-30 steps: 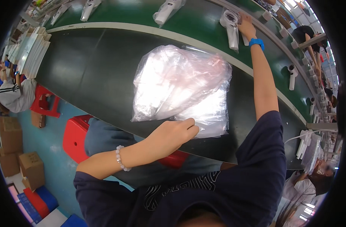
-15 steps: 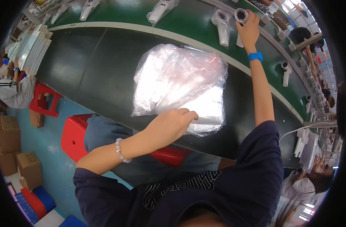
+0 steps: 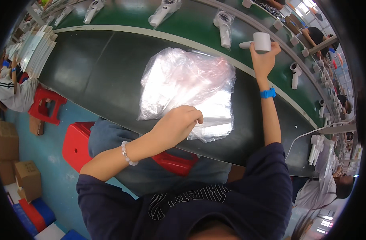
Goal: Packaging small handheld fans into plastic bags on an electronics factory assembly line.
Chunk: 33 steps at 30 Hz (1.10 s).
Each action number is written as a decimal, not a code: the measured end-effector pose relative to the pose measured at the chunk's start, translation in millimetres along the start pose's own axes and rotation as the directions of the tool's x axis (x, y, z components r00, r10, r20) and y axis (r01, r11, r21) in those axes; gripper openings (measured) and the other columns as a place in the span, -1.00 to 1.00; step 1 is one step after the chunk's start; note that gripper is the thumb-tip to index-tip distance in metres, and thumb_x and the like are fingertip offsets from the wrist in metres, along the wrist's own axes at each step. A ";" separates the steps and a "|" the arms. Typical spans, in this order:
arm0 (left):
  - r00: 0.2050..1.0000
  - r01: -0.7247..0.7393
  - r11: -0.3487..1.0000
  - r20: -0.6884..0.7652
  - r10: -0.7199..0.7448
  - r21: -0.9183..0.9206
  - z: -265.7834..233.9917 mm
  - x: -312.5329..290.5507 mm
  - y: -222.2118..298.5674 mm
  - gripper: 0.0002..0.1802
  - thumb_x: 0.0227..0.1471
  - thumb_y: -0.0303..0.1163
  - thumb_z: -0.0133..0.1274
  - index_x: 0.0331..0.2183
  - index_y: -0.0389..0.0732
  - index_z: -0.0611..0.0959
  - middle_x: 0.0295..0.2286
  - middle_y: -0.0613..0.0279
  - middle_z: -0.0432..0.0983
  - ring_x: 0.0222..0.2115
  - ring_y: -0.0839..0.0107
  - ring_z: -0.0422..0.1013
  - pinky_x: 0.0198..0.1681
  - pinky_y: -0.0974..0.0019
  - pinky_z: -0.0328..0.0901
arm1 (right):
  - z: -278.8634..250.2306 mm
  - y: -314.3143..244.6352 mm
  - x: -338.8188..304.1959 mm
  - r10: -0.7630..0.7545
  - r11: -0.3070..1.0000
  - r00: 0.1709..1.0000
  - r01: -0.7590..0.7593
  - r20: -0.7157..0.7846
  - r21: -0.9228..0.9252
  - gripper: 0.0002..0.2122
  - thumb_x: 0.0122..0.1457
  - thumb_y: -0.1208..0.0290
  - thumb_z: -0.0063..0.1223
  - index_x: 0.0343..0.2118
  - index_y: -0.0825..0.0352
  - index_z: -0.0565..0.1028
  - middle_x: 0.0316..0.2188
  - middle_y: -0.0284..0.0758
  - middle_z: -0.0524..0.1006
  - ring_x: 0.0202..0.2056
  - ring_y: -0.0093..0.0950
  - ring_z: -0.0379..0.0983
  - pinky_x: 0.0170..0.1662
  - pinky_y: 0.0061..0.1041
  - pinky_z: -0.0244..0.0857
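My right hand (image 3: 264,64) is closed around a white handheld device (image 3: 262,41) with a short cylindrical head and a handle pointing left. It is held over the green conveyor belt (image 3: 193,30). A pile of clear plastic bags (image 3: 187,86) lies on the dark table in front of me. My left hand (image 3: 178,125) rests over the near edge of that pile, fingers curled and pressed together. Whether a bag's edge is between those fingers is hidden.
Bagged white devices (image 3: 225,30) lie along the belt, and an unbagged one (image 3: 296,75) is at the right. A stack of pale flat pieces (image 3: 37,50) stands at the table's left end. Red stools (image 3: 77,146) and cardboard boxes (image 3: 29,180) are on the floor. Other people sit on both sides.
My right hand has drawn the white device nearer and turned it, so its round side shows instead of its ring-shaped end. The devices on the belt have shifted left. My left hand stays by the bags.
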<state>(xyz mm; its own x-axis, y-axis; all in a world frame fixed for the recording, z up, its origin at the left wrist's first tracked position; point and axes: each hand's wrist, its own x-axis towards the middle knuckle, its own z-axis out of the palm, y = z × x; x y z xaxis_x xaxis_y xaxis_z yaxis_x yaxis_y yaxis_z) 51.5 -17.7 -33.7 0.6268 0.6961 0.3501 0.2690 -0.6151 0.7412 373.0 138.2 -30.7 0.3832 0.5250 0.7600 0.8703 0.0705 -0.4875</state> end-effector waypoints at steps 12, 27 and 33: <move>0.997 0.075 0.994 0.034 -0.073 -0.080 6.7 2.5 0.6 -0.89 -0.01 -0.56 0.07 -0.33 -0.24 0.56 -0.43 0.12 0.53 -0.43 0.22 0.49 -0.37 0.24 0.37 | -16.7 11.2 -16.1 0.115 0.973 0.989 -0.131 0.094 0.190 -0.32 -0.14 0.09 0.40 -0.06 0.43 0.32 -0.14 -0.11 0.46 -0.15 -0.33 0.44 -0.06 -0.42 0.29; 0.999 0.030 0.999 -0.015 -0.030 -0.013 2.2 4.8 2.5 -0.89 -0.11 -0.69 -0.06 -0.49 -0.26 0.45 -0.49 0.12 0.37 -0.49 0.11 0.40 -0.42 0.17 0.30 | -32.5 -1.9 -8.7 0.153 0.950 0.925 -0.235 0.349 0.205 -0.43 -0.08 0.15 0.35 -0.05 0.33 0.41 -0.21 -0.17 0.52 -0.22 -0.40 0.50 -0.16 -0.47 0.38; 0.999 0.043 0.996 0.008 -0.043 -0.079 0.1 3.5 -6.4 -0.91 -0.08 -0.68 0.05 -0.46 -0.29 0.54 -0.43 0.20 0.52 -0.44 0.27 0.47 -0.38 0.34 0.34 | -81.9 -46.0 10.3 0.159 0.771 0.854 -0.421 0.495 0.478 -0.56 0.04 0.22 0.25 -0.08 0.36 0.42 -0.24 -0.26 0.49 -0.26 -0.47 0.48 -0.22 -0.53 0.39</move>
<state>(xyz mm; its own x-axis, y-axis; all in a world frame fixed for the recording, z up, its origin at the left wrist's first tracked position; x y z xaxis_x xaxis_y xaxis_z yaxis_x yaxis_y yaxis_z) 52.0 -11.3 -37.3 0.6208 0.7187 0.3133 0.2376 -0.5533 0.7984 362.3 71.0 34.8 0.3125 0.8797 0.3584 0.3614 0.2388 -0.9013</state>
